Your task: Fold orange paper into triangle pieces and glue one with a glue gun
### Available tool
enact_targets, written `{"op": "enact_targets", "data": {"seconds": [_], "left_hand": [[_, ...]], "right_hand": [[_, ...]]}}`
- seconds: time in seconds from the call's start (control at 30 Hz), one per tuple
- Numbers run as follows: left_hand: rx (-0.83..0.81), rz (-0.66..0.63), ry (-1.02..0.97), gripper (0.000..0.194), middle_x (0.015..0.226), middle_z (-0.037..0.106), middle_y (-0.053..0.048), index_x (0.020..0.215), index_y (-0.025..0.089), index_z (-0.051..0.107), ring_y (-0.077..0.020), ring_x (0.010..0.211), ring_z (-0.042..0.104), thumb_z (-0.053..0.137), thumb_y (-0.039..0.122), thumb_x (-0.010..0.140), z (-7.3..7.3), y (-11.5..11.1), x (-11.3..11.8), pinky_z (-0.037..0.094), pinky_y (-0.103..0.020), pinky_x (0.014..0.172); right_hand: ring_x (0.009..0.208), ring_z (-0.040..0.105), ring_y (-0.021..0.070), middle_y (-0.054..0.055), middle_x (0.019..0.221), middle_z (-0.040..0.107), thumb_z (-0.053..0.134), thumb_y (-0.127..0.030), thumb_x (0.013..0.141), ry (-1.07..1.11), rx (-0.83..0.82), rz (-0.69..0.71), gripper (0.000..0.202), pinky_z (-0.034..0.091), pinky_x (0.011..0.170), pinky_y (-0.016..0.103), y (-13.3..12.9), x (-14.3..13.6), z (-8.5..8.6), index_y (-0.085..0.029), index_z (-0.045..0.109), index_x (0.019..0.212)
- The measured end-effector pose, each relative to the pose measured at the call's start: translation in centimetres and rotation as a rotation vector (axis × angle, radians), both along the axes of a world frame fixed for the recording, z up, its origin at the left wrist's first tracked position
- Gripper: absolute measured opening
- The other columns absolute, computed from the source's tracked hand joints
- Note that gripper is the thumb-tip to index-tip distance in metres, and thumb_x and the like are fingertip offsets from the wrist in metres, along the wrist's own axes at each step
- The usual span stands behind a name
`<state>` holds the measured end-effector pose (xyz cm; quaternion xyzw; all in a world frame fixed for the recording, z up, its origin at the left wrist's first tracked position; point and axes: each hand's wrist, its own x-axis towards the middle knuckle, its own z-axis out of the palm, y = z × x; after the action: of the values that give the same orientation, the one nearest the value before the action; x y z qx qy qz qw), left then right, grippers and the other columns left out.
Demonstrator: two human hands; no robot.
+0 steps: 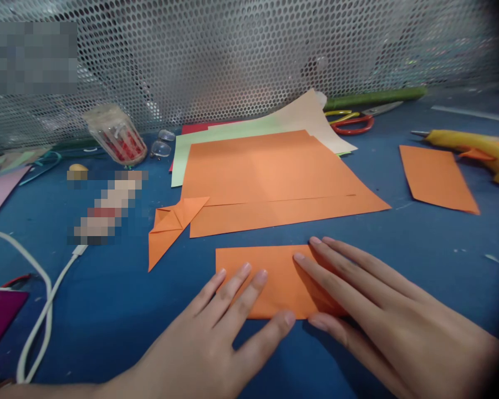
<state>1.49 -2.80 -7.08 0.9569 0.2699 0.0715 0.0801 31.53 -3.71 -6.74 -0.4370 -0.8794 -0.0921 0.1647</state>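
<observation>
A rectangular piece of orange paper [279, 277] lies flat on the blue table, close in front of me. My left hand [216, 332] rests on its left part with fingers spread, the thumb at the near edge. Across its right end lies my right hand [370, 299], fingers stretched out and the thumb along the near edge, so that end is hidden. Just beyond, to the left, is a folded orange paper shape [170, 221] with pointed ends. It touches a stack of larger orange sheets [266, 172].
Pale green and cream sheets [332, 127] lie under the orange stack. Red-handled scissors [353, 124] and a yellow glue gun [474, 145] are at the right, near another orange piece [436, 177]. A jar [116, 136] and a white cable [50, 299] are at the left. Perforated metal [249, 55] borders the back.
</observation>
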Motion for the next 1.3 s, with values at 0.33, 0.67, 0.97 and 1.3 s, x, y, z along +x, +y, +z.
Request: {"op": "enact_targets", "data": {"seconds": [0.33, 0.67, 0.97, 1.3], "left_hand": [[-0.017, -0.015, 0.032, 0.113, 0.183, 0.023, -0.021, 0.183, 0.030, 0.006, -0.0462, 0.167, 0.034, 0.076, 0.020, 0.094, 0.4, 0.4, 0.1, 0.039, -0.067, 0.129], [-0.076, -0.037, 0.023, 0.116, 0.184, 0.019, -0.021, 0.183, 0.030, 0.006, -0.0488, 0.167, 0.031, 0.080, 0.029, 0.094, 0.5, 0.6, 0.0, 0.038, -0.069, 0.129], [-0.072, -0.037, -0.004, 0.123, 0.184, 0.013, -0.022, 0.182, 0.029, -0.004, -0.0487, 0.168, 0.028, 0.080, 0.030, 0.092, 0.3, 0.5, -0.2, 0.038, -0.069, 0.129], [-0.085, -0.042, 0.007, 0.125, 0.184, 0.014, -0.022, 0.182, 0.030, 0.000, -0.0497, 0.168, 0.027, 0.084, 0.032, 0.090, 0.3, 0.5, -0.2, 0.037, -0.070, 0.129]], "right_hand": [[0.157, 0.055, 0.0323, 0.007, 0.163, 0.066, 0.051, -0.030, 0.110, -0.009, -0.013, 0.065, 0.041, 0.057, 0.123, 0.050, -0.2, 0.4, 0.4, -0.027, 0.070, 0.146], [0.153, 0.059, 0.0380, 0.008, 0.160, 0.068, 0.060, -0.022, 0.101, -0.013, -0.075, 0.075, 0.043, 0.062, 0.116, 0.057, -0.3, 0.7, 0.6, -0.029, 0.074, 0.142], [0.151, 0.061, 0.0394, 0.009, 0.159, 0.068, 0.063, -0.018, 0.098, -0.004, -0.103, 0.065, 0.044, 0.060, 0.118, 0.060, -0.2, 0.6, 1.0, -0.028, 0.075, 0.139], [0.131, 0.069, 0.0379, 0.021, 0.142, 0.074, 0.049, -0.031, 0.110, 0.022, 0.020, -0.005, 0.041, 0.064, 0.101, 0.054, 0.5, -1.1, 2.1, -0.016, 0.068, 0.142]]}}
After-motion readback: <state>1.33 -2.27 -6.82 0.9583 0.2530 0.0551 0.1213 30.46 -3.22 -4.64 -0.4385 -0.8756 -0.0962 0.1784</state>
